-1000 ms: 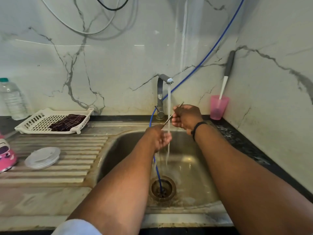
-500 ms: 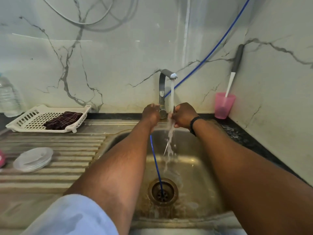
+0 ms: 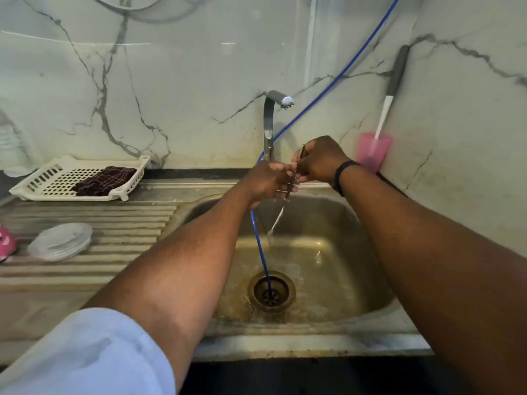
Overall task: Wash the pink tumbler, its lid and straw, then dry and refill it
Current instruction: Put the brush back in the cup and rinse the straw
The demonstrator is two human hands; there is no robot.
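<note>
A pale sleeve (image 3: 85,357) fills the near left corner, and both bare forearms reach out over the sink (image 3: 328,326). In the basin, a drain (image 3: 271,292) sits near the front, with a blue hose (image 3: 259,240) running down into it from above. Water lies across the basin floor.

On the ribbed drainboard to the left, a clear lid (image 3: 61,241) lies flat, well apart from the sink. Just left of it, at the frame's edge, a sliver of the pink tumbler (image 3: 5,243) shows.

Above the back of the basin the two hands meet. The left hand (image 3: 266,181) has its fingers curled around the middle of the thin straw (image 3: 278,218), whose lower end slants down into the basin. The right hand (image 3: 320,159) pinches the straw's upper end, fingers pressed together, a black band at the wrist. Water drips off the straw's lower end.

Behind the hands stands the tap (image 3: 271,121). No stream shows at its spout. Farther left, a white basket (image 3: 82,178) holds a dark cloth (image 3: 104,180). In the right corner, a pink cup (image 3: 374,151) holds a brush (image 3: 392,89) leaning on the marble wall.
</note>
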